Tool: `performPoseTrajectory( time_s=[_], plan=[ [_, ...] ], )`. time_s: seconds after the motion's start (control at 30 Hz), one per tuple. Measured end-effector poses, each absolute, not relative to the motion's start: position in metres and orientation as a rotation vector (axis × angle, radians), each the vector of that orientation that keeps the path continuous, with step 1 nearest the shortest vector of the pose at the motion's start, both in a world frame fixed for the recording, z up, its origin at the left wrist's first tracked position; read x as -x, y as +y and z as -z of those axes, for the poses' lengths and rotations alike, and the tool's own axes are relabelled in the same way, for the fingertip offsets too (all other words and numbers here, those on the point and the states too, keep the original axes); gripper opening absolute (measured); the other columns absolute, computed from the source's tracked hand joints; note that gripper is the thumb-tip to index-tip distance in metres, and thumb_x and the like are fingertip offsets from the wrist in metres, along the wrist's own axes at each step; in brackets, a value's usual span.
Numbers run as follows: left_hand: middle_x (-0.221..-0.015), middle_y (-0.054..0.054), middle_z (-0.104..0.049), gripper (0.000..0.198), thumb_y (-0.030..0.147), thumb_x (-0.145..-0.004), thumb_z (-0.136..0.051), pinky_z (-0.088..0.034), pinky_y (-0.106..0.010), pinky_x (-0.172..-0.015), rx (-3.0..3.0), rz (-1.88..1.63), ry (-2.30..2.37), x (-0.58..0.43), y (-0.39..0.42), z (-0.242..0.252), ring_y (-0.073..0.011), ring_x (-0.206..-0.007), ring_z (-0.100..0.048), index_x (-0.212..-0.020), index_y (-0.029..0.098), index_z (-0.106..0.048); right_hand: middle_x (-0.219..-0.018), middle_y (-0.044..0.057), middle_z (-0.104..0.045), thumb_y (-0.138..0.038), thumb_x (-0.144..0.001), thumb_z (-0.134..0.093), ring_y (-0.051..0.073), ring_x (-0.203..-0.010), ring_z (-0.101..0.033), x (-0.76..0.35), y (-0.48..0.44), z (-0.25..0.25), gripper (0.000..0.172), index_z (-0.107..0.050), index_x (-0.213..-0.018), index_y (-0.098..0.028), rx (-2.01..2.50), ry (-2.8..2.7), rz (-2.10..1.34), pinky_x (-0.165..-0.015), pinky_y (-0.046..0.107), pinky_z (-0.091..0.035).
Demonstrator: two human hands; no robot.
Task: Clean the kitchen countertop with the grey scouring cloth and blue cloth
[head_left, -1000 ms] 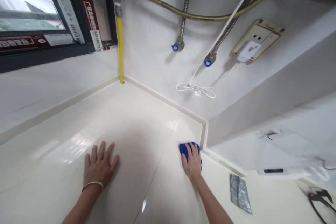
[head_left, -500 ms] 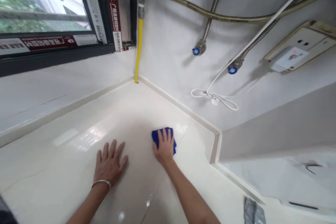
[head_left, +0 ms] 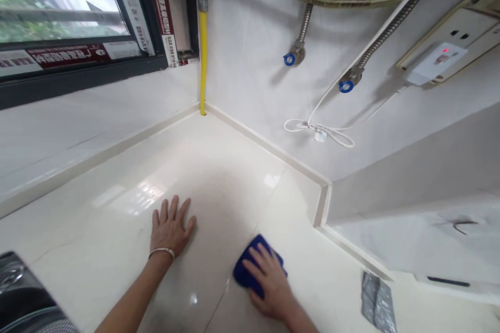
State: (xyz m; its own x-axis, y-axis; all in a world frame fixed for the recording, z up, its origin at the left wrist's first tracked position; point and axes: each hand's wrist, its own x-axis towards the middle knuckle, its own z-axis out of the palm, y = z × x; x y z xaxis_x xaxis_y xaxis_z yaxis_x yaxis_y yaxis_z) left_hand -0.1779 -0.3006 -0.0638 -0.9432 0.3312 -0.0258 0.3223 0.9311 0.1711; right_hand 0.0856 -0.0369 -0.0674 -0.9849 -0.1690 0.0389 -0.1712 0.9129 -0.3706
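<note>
A folded dark-blue cloth lies against the glossy cream countertop. Over it is my right hand, gripping it, with the fingers stretched across its top and pressing down. To the left, my left hand rests flat on the same surface, fingers spread and nothing in it. A thin bracelet circles that wrist. Part of the cloth is hidden beneath my right palm.
A raised edge strip runs along the walls. In the back corner a yellow pipe meets the countertop. A tied white cable hangs on the right wall. A grey plastic packet lies at right; a black appliance stands at lower left.
My right hand has drawn the blue cloth nearer and to the right. The left hand appears slightly farther right, still flat. The camera view has shifted, bringing more of the black appliance into sight.
</note>
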Motion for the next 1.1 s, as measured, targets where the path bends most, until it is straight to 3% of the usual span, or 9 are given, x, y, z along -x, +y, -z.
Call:
performPoseTrajectory(
  time_s=[0.17,0.33,0.53,0.67,0.87,1.1],
  plan=[
    [-0.172,-0.014,-0.026,0.065,0.048,-0.098,-0.036,-0.010,-0.061,-0.128,-0.516,-0.323,3.010,0.177,-0.301,0.064,-0.0394,-0.160,-0.009,-0.158,0.022,-0.037,-0.166,0.011,-0.037,-0.044,-0.099,-0.046,0.035,-0.158,-0.023,-0.051,0.048,0.072,0.060,-0.042,-0.156,-0.025,0.245,-2.991,-0.315,-0.120,0.061,-0.034],
    [-0.171,-0.014,-0.029,0.064,0.046,-0.098,-0.037,-0.011,-0.061,-0.128,-0.517,-0.298,3.030,0.176,-0.302,0.067,-0.0409,-0.159,-0.014,-0.157,0.022,-0.040,-0.165,0.013,-0.037,-0.050,-0.100,-0.036,0.035,-0.156,-0.021,0.050,0.080,0.075,0.064,-0.042,-0.155,-0.018,0.831,-2.805,-0.125,-0.123,0.059,-0.027],
    [-0.171,-0.012,-0.028,0.065,0.047,-0.095,-0.039,-0.013,-0.063,-0.128,-0.492,-0.329,3.011,0.177,-0.306,0.072,-0.0409,-0.160,-0.013,-0.156,0.023,-0.042,-0.165,0.016,-0.033,-0.051,-0.099,-0.033,0.040,-0.154,-0.021,0.169,0.084,0.069,0.069,-0.035,-0.159,-0.017,1.069,-2.805,-0.083,-0.121,0.063,-0.023],
    [-0.172,-0.011,-0.027,0.067,0.049,-0.094,-0.039,-0.012,-0.064,-0.129,-0.504,-0.321,3.012,0.178,-0.310,0.081,-0.0400,-0.160,-0.011,-0.156,0.024,-0.040,-0.165,0.019,-0.032,-0.052,-0.100,-0.031,0.042,-0.152,-0.022,0.236,0.075,0.062,0.070,-0.033,-0.160,-0.015,1.053,-2.834,-0.110,-0.118,0.065,-0.024],
    [-0.171,-0.008,-0.028,0.068,0.050,-0.093,-0.040,-0.013,-0.065,-0.129,-0.542,-0.307,3.045,0.177,-0.317,0.096,-0.0329,-0.162,0.001,-0.157,0.028,-0.039,-0.155,0.028,-0.041,-0.049,-0.099,-0.035,0.047,-0.139,-0.035,0.308,0.056,0.055,0.070,-0.035,-0.157,-0.009,0.960,-2.833,-0.102,-0.108,0.067,-0.031],
    [-0.172,-0.007,-0.027,0.071,0.051,-0.090,-0.041,-0.012,-0.069,-0.128,-0.573,-0.277,3.067,0.178,-0.323,0.111,-0.0337,-0.162,0.003,-0.158,0.029,-0.038,-0.165,0.017,-0.032,-0.047,-0.102,-0.037,0.039,-0.150,-0.021,0.382,0.025,0.059,0.064,-0.033,-0.158,-0.018,0.322,-2.981,-0.271,-0.117,0.062,-0.024]
  ],
)
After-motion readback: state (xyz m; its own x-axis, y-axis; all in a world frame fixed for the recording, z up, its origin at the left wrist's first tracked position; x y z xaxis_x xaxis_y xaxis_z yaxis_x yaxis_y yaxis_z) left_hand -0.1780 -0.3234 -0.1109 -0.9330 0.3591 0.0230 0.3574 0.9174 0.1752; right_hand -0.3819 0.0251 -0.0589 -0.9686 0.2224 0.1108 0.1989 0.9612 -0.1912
